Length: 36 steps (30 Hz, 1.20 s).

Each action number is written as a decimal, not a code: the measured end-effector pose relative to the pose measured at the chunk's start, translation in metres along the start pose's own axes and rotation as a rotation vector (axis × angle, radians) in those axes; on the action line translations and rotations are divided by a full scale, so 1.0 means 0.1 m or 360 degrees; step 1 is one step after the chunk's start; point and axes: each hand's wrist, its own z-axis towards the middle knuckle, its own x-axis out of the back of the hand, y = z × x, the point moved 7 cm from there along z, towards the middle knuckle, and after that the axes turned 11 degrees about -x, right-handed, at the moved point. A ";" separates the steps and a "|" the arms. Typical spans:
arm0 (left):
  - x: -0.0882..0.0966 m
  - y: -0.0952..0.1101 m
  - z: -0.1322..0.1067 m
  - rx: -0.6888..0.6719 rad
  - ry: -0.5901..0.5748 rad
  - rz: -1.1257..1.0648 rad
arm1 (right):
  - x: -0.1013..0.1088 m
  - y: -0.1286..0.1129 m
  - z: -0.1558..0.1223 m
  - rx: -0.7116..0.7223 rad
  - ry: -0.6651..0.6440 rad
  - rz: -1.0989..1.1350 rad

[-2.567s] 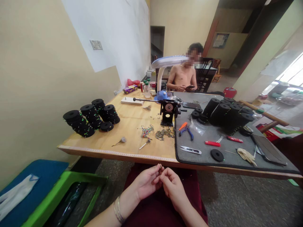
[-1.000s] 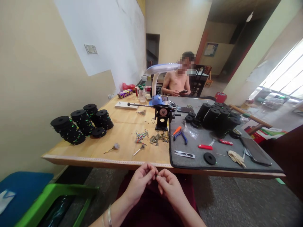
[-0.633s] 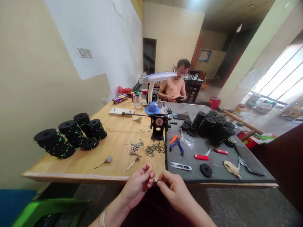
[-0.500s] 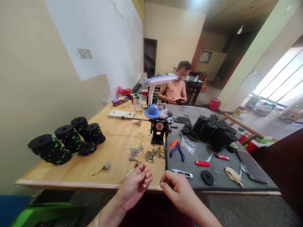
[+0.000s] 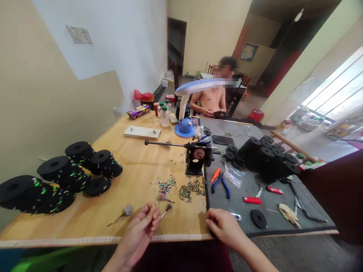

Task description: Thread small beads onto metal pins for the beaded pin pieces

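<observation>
A tiny piece (image 5: 206,219), too small to make out, shows at the fingertips of the right hand (image 5: 222,225), pinched between thumb and forefinger near the mat's (image 5: 236,198) left edge. The left hand (image 5: 143,223), well apart from it, has thumb pressed to curled fingers; whether they grip anything cannot be told. Just past them lies a dark-tipped stick (image 5: 167,210), then beads (image 5: 166,186), metal bits (image 5: 190,190) and a black machine (image 5: 195,166).

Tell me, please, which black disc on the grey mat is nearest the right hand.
The lone black disc near the front of the grey mat, right of the right hand; the other black discs sit grouped farther back.
</observation>
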 end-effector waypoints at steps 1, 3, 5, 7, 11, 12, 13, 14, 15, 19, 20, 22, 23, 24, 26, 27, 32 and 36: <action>0.02 0.00 0.00 -0.0006 -0.0021 0.0090 | -0.02 0.02 0.00 -0.0017 0.0003 -0.0024; 0.00 -0.02 0.00 -0.0003 -0.0104 0.0283 | -0.01 0.03 -0.02 -0.0038 0.0030 -0.0053; -0.07 -0.08 0.00 -0.0006 -0.0224 0.0449 | 0.02 0.04 -0.06 -0.0045 0.0078 -0.0045; -0.13 -0.14 0.00 -0.0010 -0.0337 0.0594 | 0.09 0.08 -0.11 -0.0054 0.0162 -0.0012; -0.14 -0.19 0.02 -0.0060 -0.0429 0.0750 | 0.30 0.27 -0.23 -0.0149 0.0470 -0.0060; -0.12 -0.19 0.02 -0.0077 -0.0423 0.0763 | 0.35 0.33 -0.24 -0.0190 0.0532 -0.0126; -0.10 -0.19 0.01 -0.0092 -0.0410 0.0774 | 0.39 0.38 -0.25 -0.0234 0.0562 -0.0214; -0.08 -0.19 0.01 -0.0108 -0.0392 0.0784 | 0.41 0.42 -0.25 -0.0273 0.0561 -0.0308; -0.06 -0.19 0.00 -0.0130 -0.0375 0.0799 | 0.42 0.46 -0.23 -0.0299 0.0533 -0.0393; -0.04 -0.16 -0.05 -0.0359 -0.0359 0.0978 | 0.43 0.51 -0.13 -0.0271 0.0343 -0.0595; -0.05 -0.15 -0.06 -0.0438 -0.0368 0.1052 | 0.43 0.51 -0.11 -0.0249 0.0308 -0.0624; -0.06 -0.15 -0.07 -0.0570 -0.0378 0.1190 | 0.44 0.49 -0.07 -0.0200 0.0259 -0.0680; -0.06 -0.15 -0.07 -0.0610 -0.0380 0.1244 | 0.45 0.48 -0.05 -0.0173 0.0244 -0.0702; -0.05 -0.16 -0.07 -0.0638 -0.0377 0.1284 | 0.45 0.47 -0.04 -0.0144 0.0234 -0.0719; -0.04 -0.18 -0.06 -0.0674 -0.0354 0.1326 | 0.45 0.45 -0.02 -0.0097 0.0232 -0.0737; -0.03 -0.18 -0.06 -0.0688 -0.0337 0.1333 | 0.45 0.45 -0.01 -0.0082 0.0239 -0.0738; -0.03 -0.18 -0.09 -0.0731 -0.0264 0.1326 | 0.47 0.48 0.06 -0.0036 0.0333 -0.0755; -0.05 -0.16 -0.08 -0.0782 -0.0209 0.1322 | 0.55 0.54 0.21 -0.0027 0.0416 -0.0741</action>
